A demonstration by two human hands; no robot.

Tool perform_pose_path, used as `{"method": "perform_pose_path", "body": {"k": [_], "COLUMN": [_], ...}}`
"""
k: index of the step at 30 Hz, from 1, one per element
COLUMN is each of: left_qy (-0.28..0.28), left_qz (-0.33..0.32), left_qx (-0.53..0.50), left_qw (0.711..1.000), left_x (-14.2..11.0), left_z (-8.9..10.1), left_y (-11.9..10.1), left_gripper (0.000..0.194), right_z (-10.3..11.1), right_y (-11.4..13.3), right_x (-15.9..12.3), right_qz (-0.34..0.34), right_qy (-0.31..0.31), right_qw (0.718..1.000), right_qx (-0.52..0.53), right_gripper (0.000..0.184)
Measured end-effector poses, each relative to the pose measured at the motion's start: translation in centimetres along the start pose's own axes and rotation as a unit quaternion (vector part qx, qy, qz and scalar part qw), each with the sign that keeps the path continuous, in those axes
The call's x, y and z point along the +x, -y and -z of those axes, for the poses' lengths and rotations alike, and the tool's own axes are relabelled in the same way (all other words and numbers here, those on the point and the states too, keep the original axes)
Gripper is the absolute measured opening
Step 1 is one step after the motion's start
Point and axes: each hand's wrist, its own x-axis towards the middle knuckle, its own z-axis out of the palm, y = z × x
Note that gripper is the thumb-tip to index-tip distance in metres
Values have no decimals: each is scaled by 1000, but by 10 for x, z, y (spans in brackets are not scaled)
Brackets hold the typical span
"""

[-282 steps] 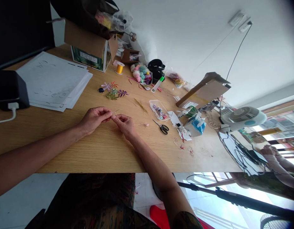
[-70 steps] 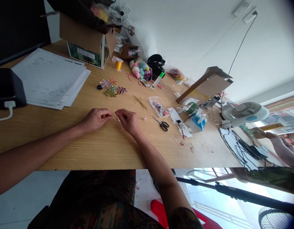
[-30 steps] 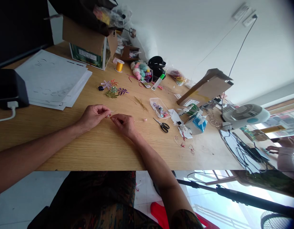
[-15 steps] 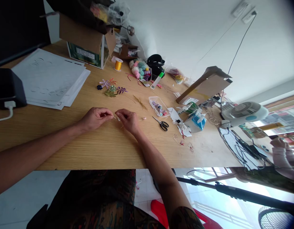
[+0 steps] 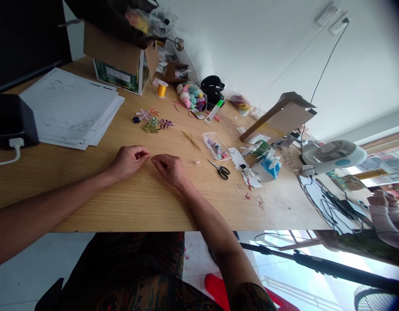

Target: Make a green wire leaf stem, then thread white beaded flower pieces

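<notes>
My left hand [image 5: 128,160] and my right hand [image 5: 169,168] rest close together on the wooden table [image 5: 121,198], fingertips nearly touching. Both pinch a thin wire [image 5: 151,157] between thumb and fingers. A strand with small pink beads [image 5: 195,163] lies on the wood just right of my right hand. Small beaded flowers [image 5: 152,121] lie farther back, and black scissors [image 5: 220,171] sit to the right.
A stack of white papers [image 5: 69,108] and a black device [image 5: 9,121] are at the left. A cardboard box [image 5: 121,60], a yellow spool [image 5: 161,89], a clear bead box [image 5: 215,148], a blue packet [image 5: 269,166] and a fan [image 5: 332,157] crowd the back and right. Another person's hand [image 5: 381,203] shows at far right.
My hands stay in the same spot, with small finger movements on the wire; the fingertips drew apart and came together again. The other person's hand at far right has shifted.
</notes>
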Motion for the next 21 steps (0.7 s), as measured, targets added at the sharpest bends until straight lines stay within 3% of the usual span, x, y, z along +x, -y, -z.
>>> {"method": "perform_pose_path", "body": {"k": [6, 11, 16, 21], "left_qy": [69, 71, 18, -3], "left_qz": [-64, 2, 73, 30], "left_qx": [-12, -105, -167, -72], "left_qw": [996, 992, 983, 997], "left_x": [-1, 0, 2, 2], "left_z": [-2, 2, 4, 2], "left_y": [-1, -7, -10, -4], "left_gripper": [19, 20, 25, 22], "right_z": [8, 5, -1, -3], "right_y": [-10, -16, -7, -1], "right_x": [5, 6, 2, -1], "right_qz": [-64, -120, -77, -6], "right_qy": [-27, 1, 33, 36], "right_qw": [997, 987, 994, 999], "right_qx": [41, 111, 75, 23], "right_gripper": [25, 28, 28, 27]}}
